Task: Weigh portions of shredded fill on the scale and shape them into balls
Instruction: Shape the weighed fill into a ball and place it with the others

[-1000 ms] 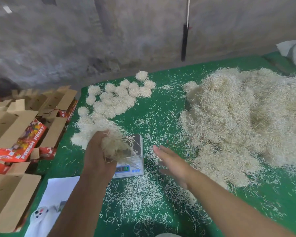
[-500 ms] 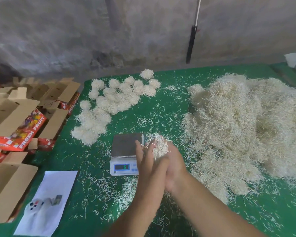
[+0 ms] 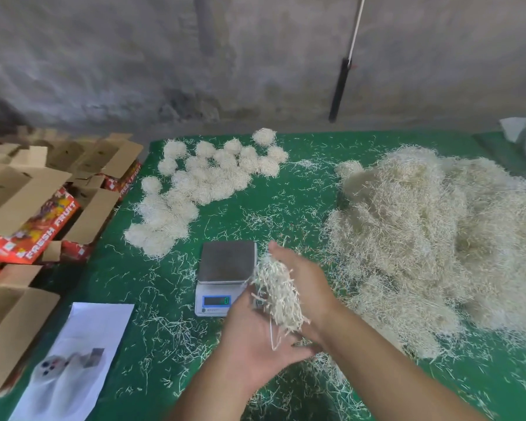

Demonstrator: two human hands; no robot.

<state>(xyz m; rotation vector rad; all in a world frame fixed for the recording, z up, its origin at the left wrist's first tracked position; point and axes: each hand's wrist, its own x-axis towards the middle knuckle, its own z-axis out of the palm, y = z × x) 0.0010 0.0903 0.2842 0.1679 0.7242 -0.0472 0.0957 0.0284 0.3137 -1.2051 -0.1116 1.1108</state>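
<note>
Shredded fill portion [image 3: 278, 294] sits cupped between both hands, left hand [image 3: 252, 335] under it with palm up, right hand [image 3: 301, 287] curled over the far side. Just left of the hands is the scale [image 3: 225, 268], pan bare, display reading 0. Finished balls [image 3: 207, 180] lie further off to the left, the big loose pile [image 3: 431, 235] close on the right. Past the green bench [image 3: 286, 208] edge, cardboard boxes [image 3: 37, 208] say FRESH FRUIT. A printed sheet [image 3: 73, 360] lies near the left forearm.
</note>
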